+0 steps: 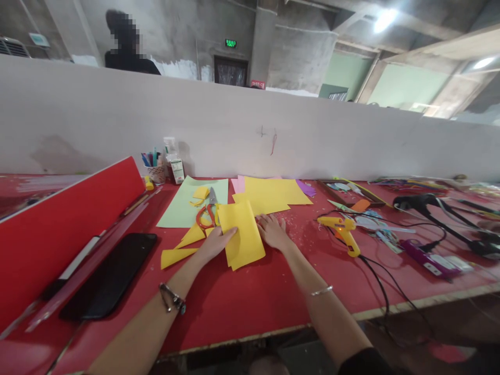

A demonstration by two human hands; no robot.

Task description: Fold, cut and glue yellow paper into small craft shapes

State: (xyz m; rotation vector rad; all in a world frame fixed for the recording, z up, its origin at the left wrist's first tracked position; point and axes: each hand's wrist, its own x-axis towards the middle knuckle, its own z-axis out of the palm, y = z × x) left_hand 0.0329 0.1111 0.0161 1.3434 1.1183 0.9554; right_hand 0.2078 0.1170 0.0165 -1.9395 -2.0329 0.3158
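A folded sheet of yellow paper (242, 237) is tilted up over the red table. My left hand (219, 244) grips its left edge, thumb on the front face and the other fingers hidden behind or beneath. My right hand (272, 232) lies by the paper's right edge, fingers spread on the tabletop and holding nothing; whether it touches the paper I cannot tell. Scissors with orange handles (205, 216) rest just beyond my left hand on a light green sheet (175, 211). Yellow paper offcuts (177, 257) lie around that hand. Behind the folded paper are larger yellow sheets (273, 192).
To the right are a yellow glue gun (341, 229) with a cable, a purple power strip (429, 260) and a tray (375, 198) of scraps. On the left lie a black phone (111, 276) and a red board (70, 224). A pen cup (157, 173) and bottle (174, 164) stand near the partition (219, 125).
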